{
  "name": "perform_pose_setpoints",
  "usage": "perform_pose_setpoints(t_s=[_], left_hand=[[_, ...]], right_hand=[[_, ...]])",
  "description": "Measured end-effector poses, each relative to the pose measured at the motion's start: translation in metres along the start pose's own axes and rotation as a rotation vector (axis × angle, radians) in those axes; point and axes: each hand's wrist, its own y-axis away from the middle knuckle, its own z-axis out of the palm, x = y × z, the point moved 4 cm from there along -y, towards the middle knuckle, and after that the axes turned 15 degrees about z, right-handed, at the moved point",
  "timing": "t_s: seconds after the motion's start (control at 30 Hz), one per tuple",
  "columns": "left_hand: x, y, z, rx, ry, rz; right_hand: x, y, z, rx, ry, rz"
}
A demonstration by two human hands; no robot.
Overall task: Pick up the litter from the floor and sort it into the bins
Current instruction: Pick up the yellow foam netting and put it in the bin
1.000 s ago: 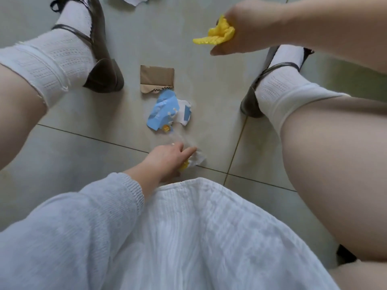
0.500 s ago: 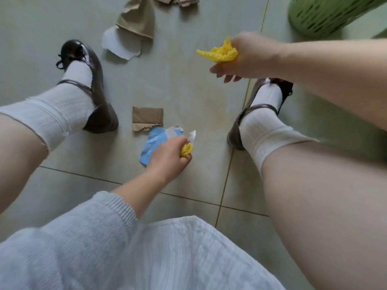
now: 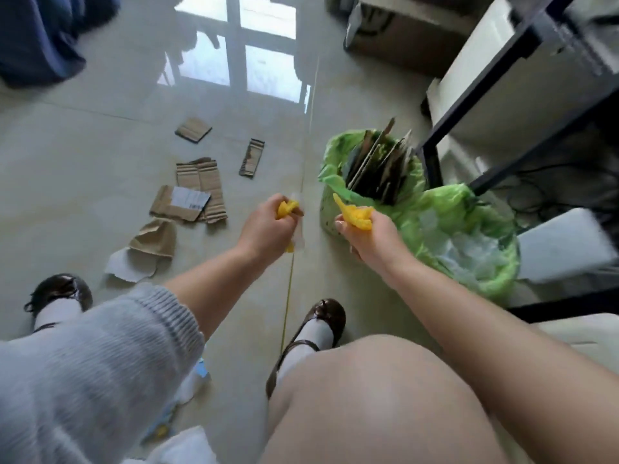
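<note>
My left hand (image 3: 268, 226) grips a crumpled clear and yellow wrapper (image 3: 287, 208), raised above the floor left of the bins. My right hand (image 3: 365, 236) grips a yellow wrapper (image 3: 353, 212) just in front of the bins. A green-lined bin (image 3: 330, 169) holds cardboard pieces standing on end. Beside it to the right, a second green-lined bin (image 3: 502, 262) holds clear plastic. Several cardboard scraps (image 3: 197, 185) lie on the floor to the left. A blue and white wrapper (image 3: 201, 370) shows under my left sleeve.
A black metal frame (image 3: 475, 88) and white panels stand behind the bins on the right. Dark blue cloth (image 3: 43, 35) hangs at the top left. My two shoes (image 3: 321, 316) are on the tiled floor. A cardboard box (image 3: 402, 38) sits at the back.
My left hand lifted the clear and yellow wrapper from the floor and rose toward the bins. My view swung up, bringing both bins into sight. My right hand kept its yellow wrapper.
</note>
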Motion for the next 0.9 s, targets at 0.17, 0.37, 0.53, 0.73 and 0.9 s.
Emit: perform_pose_setpoints(t_s=[0.17,0.37,0.53,0.73,0.9], left_hand=[[0.065,-0.040,0.038,-0.029,0.146,0.070],[0.080,-0.108,0.073,-0.030,0.146,0.018],[0.058,-0.159,0.094,-0.067,0.027,0.038],[0.023,-0.207,0.111,-0.092,-0.125,0.059],[0.007,-0.225,0.119,-0.189,-0.133,-0.025]], right_hand=[[-0.009,-0.011,-0.061,0.126,-0.163,-0.027],[-0.002,-0.057,-0.109,0.224,-0.534,0.131],[0.022,-0.110,-0.132,0.324,-0.570,0.276],[0.024,-0.170,-0.130,0.251,-0.495,0.308],[0.020,-0.181,-0.123,0.204,-0.350,0.228]])
